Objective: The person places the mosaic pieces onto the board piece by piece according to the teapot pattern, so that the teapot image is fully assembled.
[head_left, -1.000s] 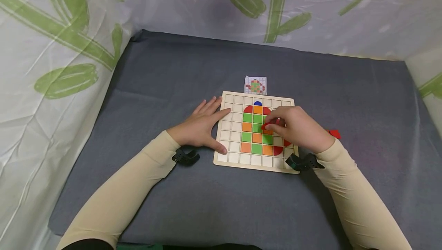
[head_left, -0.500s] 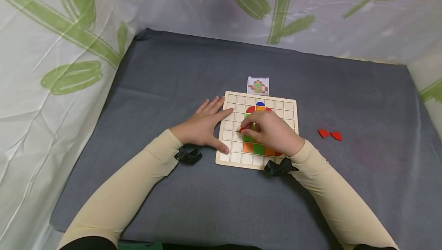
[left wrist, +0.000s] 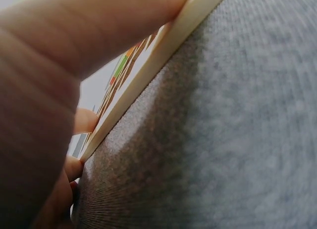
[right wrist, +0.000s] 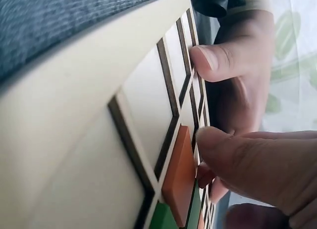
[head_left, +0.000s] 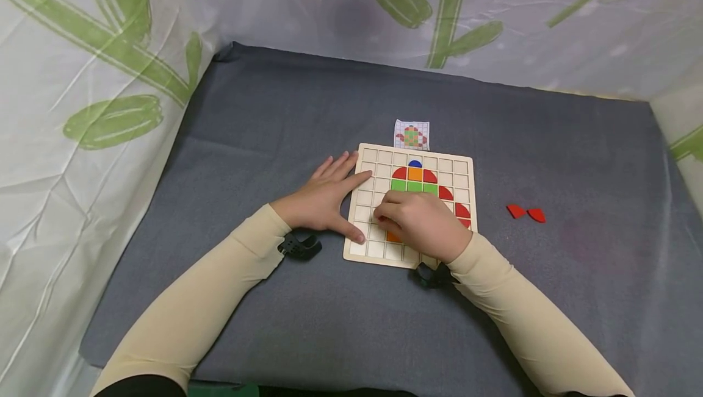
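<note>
A square wooden grid board (head_left: 461, 166) lies on the grey cloth, with red, orange, green and blue tiles in some of its cells. My left hand (head_left: 321, 203) rests spread at the board's left edge, its thumb and forefinger on the rim and outer cells. Over the board's middle, left of centre, my right hand (head_left: 423, 225) has its fingertips low against the cells. In the right wrist view, thumb and fingers pinch a small red piece (right wrist: 205, 175) beside an orange tile (right wrist: 179, 175). The head view hides this piece and several tiles beneath the right hand.
Two red quarter-round tiles (head_left: 515, 211) lie on the cloth to the right of the board. A small printed card (head_left: 411, 135) with a coloured grid pattern touches or nearly touches the board's far edge. A leaf-patterned sheet (head_left: 329, 13) borders the table at the back and left.
My right hand has moved left across the board with the red piece, then slightly lower. Red tiles on the board's right side now show. My left hand has stayed on the board's edge.
</note>
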A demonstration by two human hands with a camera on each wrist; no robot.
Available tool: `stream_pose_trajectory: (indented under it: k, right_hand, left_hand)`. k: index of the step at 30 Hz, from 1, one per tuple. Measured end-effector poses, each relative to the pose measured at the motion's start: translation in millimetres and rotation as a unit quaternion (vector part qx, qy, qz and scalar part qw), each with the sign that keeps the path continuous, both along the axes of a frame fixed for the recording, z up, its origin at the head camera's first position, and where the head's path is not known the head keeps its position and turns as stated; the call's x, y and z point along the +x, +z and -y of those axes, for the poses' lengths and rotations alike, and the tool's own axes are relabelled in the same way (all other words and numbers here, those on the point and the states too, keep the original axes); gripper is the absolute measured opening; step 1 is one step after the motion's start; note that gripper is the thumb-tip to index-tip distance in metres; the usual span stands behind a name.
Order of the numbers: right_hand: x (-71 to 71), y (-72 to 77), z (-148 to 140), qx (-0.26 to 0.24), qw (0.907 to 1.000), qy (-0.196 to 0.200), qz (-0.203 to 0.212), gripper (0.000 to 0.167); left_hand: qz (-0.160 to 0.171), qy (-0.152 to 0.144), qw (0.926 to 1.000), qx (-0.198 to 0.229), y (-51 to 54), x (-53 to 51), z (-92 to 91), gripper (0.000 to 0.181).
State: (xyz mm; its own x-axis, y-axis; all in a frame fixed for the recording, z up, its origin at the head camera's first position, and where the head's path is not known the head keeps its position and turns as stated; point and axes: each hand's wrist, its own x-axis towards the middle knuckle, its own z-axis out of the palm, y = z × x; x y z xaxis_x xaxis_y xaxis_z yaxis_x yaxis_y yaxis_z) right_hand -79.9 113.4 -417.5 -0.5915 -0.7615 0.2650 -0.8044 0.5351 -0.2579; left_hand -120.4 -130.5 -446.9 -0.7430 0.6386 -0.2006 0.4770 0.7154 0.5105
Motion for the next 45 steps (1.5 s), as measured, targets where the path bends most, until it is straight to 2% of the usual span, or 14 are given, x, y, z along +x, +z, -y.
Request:
stream_pose_trajectory:
  k: [8,22,30,34,40,43,45]
  right_hand:
    - [-0.4,2.1,-3,0.019,0.9986,-0.013,0.047,0.014]
    - [-2.2,3.4,-2,0.01,0.997,-0.049,0.059,0.014]
    - [-2.4,5.2,-6,0.009,0.9935,-0.074,0.085,0.01]
    - [-7.1,12.3,-18,0.014,0.9907,-0.09,0.101,0.008]
    - [-24.2,32.0,-58,0.053,0.9776,-0.145,0.143,0.01]
    - [-33.6,40.5,-82,0.07,0.9642,-0.173,0.188,0.016]
    - [-39.4,45.0,-98,0.077,0.9499,-0.196,0.231,0.02]
  left_hand:
    - [0.002,-0.003,1.0,-0.005,3.8,-2.5,-2.4,0.135]
    - [-0.007,-0.004,1.0,-0.005,7.3,-6.2,-2.4,0.135]
    - [0.002,-0.001,1.0,-0.006,3.2,-3.0,-1.5,0.134]
    - [0.004,0.0,1.0,0.0,-0.1,-1.0,-1.4,0.134]
    - [-0.001,0.002,1.0,0.006,-0.8,-0.9,-1.6,0.135]
    - [0.002,0.002,1.0,0.005,0.3,-0.8,-1.1,0.135]
    - [0.004,0.004,1.0,0.004,1.2,-0.7,-0.7,0.135]
